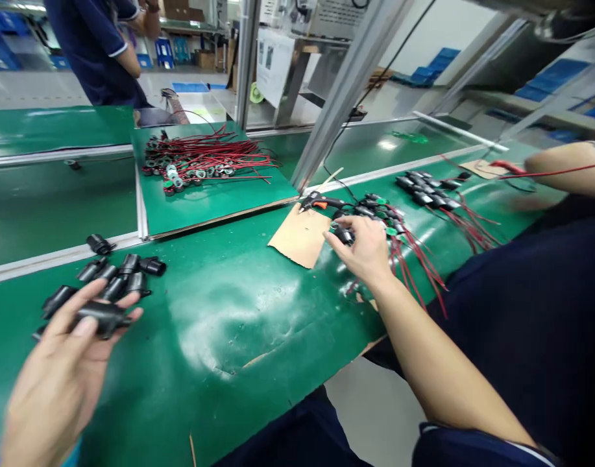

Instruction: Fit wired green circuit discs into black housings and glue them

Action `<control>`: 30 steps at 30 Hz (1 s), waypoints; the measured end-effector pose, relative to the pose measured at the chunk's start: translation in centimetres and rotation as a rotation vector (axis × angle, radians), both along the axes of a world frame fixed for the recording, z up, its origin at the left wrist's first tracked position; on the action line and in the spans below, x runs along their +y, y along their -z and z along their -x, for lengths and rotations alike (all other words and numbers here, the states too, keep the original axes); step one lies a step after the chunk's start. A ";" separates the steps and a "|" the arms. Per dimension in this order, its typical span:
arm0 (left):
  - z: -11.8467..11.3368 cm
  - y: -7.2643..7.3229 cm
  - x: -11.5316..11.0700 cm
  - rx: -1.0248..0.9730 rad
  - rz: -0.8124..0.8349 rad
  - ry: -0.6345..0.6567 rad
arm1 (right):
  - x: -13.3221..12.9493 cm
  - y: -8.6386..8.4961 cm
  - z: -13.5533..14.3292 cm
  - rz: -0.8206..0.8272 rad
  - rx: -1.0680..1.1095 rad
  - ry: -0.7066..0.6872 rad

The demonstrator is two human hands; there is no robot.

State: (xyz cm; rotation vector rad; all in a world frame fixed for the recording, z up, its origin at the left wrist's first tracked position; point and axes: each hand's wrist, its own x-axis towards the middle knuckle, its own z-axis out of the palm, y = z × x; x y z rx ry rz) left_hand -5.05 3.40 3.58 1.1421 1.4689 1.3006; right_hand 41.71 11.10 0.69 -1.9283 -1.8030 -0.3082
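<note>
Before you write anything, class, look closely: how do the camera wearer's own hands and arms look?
The left hand and right hand are bare, without gloves. The right forearm is uncovered below a dark navy sleeve edged in white. A bright blue patch shows by the left wrist; its nature is unclear.

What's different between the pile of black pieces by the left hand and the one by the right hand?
The pile by the left hand shows no wires, while the pile by the right hand has long red wires trailing from it. The right-hand pile shows bits of green; the left-hand pile looks all black. Both have black pieces and lie on the green tabletop.
</note>
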 end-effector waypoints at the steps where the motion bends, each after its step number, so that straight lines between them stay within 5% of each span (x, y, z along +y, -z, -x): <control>1: -0.6 0.2 0.0 -0.095 0.042 -0.004 | 0.9 -0.6 1.6 0.007 -0.006 -0.082; 8: -1.8 2.3 -0.5 -0.239 0.268 0.101 | 11.8 -2.2 13.6 0.052 -0.061 -0.437; 17: -1.5 3.1 0.5 -0.266 0.183 0.144 | 21.5 -2.5 27.6 0.050 -0.147 -0.648; 21: -1.0 3.1 0.8 -0.189 0.202 0.116 | 22.0 -2.7 29.3 0.065 -0.187 -0.715; 30: -2.0 2.9 0.8 -0.250 0.212 0.117 | 18.2 -2.2 27.3 0.157 -0.293 -0.880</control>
